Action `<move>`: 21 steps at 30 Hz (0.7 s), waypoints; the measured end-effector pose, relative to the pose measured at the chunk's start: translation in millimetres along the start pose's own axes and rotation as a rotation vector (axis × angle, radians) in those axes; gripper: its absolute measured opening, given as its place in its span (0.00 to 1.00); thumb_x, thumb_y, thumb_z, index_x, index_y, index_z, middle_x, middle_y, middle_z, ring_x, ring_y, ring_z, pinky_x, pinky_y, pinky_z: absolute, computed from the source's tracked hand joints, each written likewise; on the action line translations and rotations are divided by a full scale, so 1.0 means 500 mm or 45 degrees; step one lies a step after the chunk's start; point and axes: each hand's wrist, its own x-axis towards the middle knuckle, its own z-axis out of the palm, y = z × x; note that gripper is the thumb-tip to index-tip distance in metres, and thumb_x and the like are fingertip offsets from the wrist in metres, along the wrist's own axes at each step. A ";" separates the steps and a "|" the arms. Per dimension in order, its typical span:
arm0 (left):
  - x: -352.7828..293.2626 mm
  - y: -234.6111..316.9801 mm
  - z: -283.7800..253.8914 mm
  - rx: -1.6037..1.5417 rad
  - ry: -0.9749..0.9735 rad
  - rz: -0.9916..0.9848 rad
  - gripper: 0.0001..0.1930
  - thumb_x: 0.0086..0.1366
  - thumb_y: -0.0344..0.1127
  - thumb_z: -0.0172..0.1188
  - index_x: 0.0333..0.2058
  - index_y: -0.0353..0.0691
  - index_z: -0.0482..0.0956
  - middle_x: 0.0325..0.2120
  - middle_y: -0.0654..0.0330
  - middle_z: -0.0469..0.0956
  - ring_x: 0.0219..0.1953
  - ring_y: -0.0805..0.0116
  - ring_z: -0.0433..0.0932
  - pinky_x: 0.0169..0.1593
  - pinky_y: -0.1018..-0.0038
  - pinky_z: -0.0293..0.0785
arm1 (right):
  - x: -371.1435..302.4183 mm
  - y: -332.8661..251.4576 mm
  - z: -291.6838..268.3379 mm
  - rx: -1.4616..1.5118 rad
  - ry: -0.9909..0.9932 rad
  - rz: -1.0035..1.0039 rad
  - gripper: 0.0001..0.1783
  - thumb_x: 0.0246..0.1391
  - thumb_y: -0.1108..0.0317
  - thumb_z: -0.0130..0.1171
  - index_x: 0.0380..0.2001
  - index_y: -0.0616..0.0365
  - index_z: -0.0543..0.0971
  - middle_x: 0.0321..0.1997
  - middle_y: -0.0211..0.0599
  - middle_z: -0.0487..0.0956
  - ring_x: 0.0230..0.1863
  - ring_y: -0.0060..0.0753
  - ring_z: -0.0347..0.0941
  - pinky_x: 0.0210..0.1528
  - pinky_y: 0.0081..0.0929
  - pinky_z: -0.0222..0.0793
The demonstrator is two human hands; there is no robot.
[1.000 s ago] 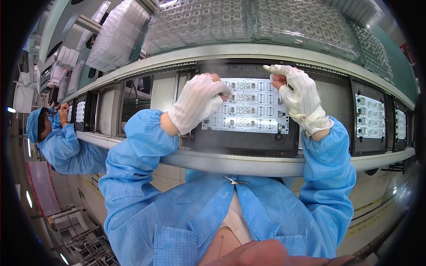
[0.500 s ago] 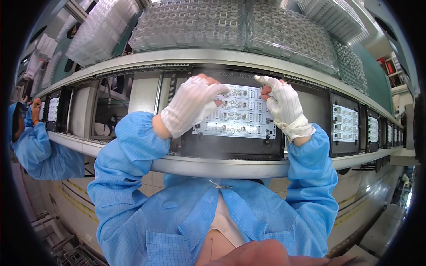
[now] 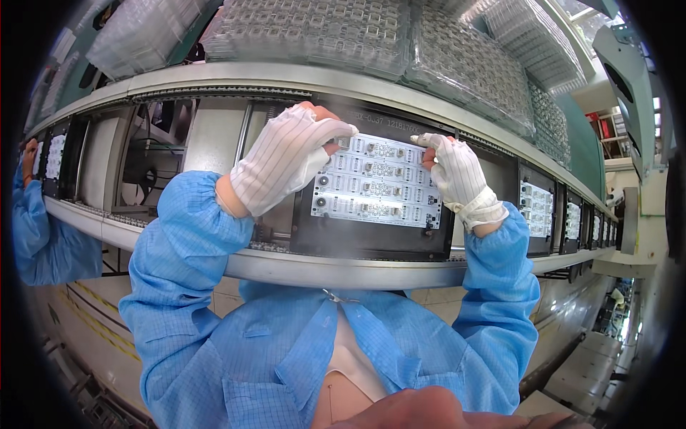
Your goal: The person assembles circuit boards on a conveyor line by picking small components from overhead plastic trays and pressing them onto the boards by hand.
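Note:
White circuit boards with small components lie in several rows on a black carrier plate. At the upper left end of the top board, my left hand has its fingers bent and closed on the board's corner, with the thumb below the index finger. My right hand bends its fingers over the top board's right end, the index fingertip on the upper corner. Both hands wear white striped gloves with some fingertips bare. The left hand's other fingertips are hidden behind the glove.
The carrier sits between the metal rails of a conveyor line. More carriers with boards stand to the right. Stacked clear plastic trays fill the far side. At the far left, another person's blue sleeve shows.
The view has shifted a little. My left hand has moved slightly left and outward along the top board, uncovering more of the boards' left ends. My right hand stays at the right end.

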 end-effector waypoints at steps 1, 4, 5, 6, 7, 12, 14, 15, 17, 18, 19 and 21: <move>0.000 0.002 0.002 0.004 0.000 0.006 0.19 0.54 0.25 0.67 0.47 0.42 0.81 0.39 0.55 0.80 0.42 0.54 0.79 0.46 0.63 0.77 | -0.001 0.000 -0.007 0.033 -0.055 0.045 0.32 0.40 0.86 0.52 0.53 0.54 0.77 0.32 0.36 0.80 0.37 0.41 0.78 0.45 0.36 0.73; 0.003 0.009 0.006 -0.006 -0.005 0.036 0.17 0.55 0.26 0.66 0.45 0.42 0.81 0.37 0.56 0.80 0.41 0.55 0.78 0.46 0.63 0.76 | 0.000 0.007 -0.017 -0.027 -0.050 0.069 0.33 0.40 0.86 0.51 0.53 0.54 0.77 0.33 0.37 0.80 0.36 0.40 0.78 0.43 0.36 0.73; 0.004 0.011 0.006 -0.012 -0.011 0.064 0.15 0.55 0.26 0.64 0.43 0.41 0.80 0.35 0.57 0.79 0.41 0.55 0.77 0.47 0.63 0.75 | 0.000 0.005 -0.020 -0.030 -0.056 0.072 0.33 0.40 0.86 0.51 0.53 0.54 0.77 0.33 0.37 0.80 0.36 0.40 0.78 0.43 0.36 0.73; 0.004 0.012 0.005 -0.017 -0.008 0.061 0.15 0.55 0.26 0.64 0.43 0.41 0.80 0.35 0.57 0.79 0.41 0.55 0.77 0.47 0.63 0.75 | 0.002 0.003 -0.024 -0.046 -0.060 0.032 0.32 0.40 0.86 0.51 0.53 0.54 0.77 0.33 0.37 0.80 0.35 0.40 0.77 0.42 0.36 0.72; 0.003 0.013 0.003 0.003 -0.024 0.079 0.14 0.56 0.26 0.63 0.43 0.41 0.80 0.35 0.57 0.79 0.40 0.55 0.77 0.47 0.63 0.75 | 0.004 -0.001 -0.028 -0.061 -0.063 -0.007 0.32 0.41 0.86 0.51 0.54 0.53 0.76 0.32 0.37 0.79 0.34 0.41 0.77 0.41 0.36 0.72; -0.003 0.008 0.003 0.024 -0.061 0.112 0.13 0.57 0.27 0.62 0.43 0.41 0.79 0.35 0.58 0.78 0.40 0.56 0.76 0.47 0.63 0.74 | 0.008 -0.015 -0.010 -0.191 -0.117 -0.051 0.27 0.45 0.83 0.54 0.52 0.54 0.76 0.30 0.36 0.77 0.33 0.43 0.75 0.41 0.38 0.70; -0.004 0.001 0.002 0.043 -0.065 0.110 0.13 0.57 0.27 0.62 0.43 0.42 0.79 0.34 0.57 0.78 0.39 0.56 0.76 0.46 0.63 0.74 | -0.001 -0.015 0.011 -0.306 -0.097 -0.096 0.25 0.46 0.82 0.55 0.51 0.54 0.76 0.30 0.36 0.77 0.34 0.43 0.75 0.42 0.38 0.69; -0.006 -0.010 0.004 0.069 -0.068 0.113 0.13 0.57 0.27 0.62 0.43 0.42 0.79 0.34 0.57 0.78 0.39 0.56 0.76 0.46 0.63 0.74 | -0.005 -0.015 0.024 -0.292 -0.009 -0.152 0.24 0.47 0.82 0.55 0.50 0.55 0.76 0.31 0.37 0.77 0.36 0.44 0.75 0.42 0.39 0.69; -0.002 -0.037 0.006 0.083 0.007 0.106 0.12 0.57 0.27 0.62 0.42 0.41 0.79 0.33 0.57 0.78 0.38 0.55 0.77 0.46 0.63 0.73 | -0.019 -0.014 0.050 -0.356 0.018 -0.161 0.20 0.47 0.79 0.56 0.47 0.58 0.75 0.36 0.42 0.76 0.44 0.46 0.74 0.49 0.42 0.70; 0.014 -0.043 0.004 0.102 0.008 0.020 0.12 0.57 0.27 0.62 0.41 0.41 0.80 0.33 0.56 0.79 0.39 0.54 0.77 0.46 0.63 0.74 | -0.031 -0.009 0.064 -0.358 0.043 -0.160 0.20 0.47 0.79 0.56 0.47 0.58 0.75 0.36 0.42 0.76 0.44 0.46 0.74 0.49 0.42 0.70; 0.031 -0.060 0.007 0.155 0.052 0.018 0.12 0.56 0.27 0.63 0.41 0.41 0.80 0.33 0.55 0.79 0.40 0.53 0.78 0.46 0.62 0.74 | -0.039 0.001 0.085 -0.415 0.139 -0.237 0.20 0.48 0.78 0.56 0.47 0.58 0.75 0.35 0.42 0.76 0.45 0.46 0.74 0.51 0.42 0.70; 0.082 -0.122 0.014 0.261 0.128 0.130 0.12 0.57 0.28 0.62 0.41 0.42 0.80 0.33 0.54 0.81 0.41 0.52 0.79 0.46 0.61 0.77 | -0.044 0.010 0.111 -0.482 0.257 -0.289 0.20 0.49 0.77 0.57 0.49 0.59 0.75 0.33 0.41 0.75 0.45 0.46 0.75 0.55 0.43 0.71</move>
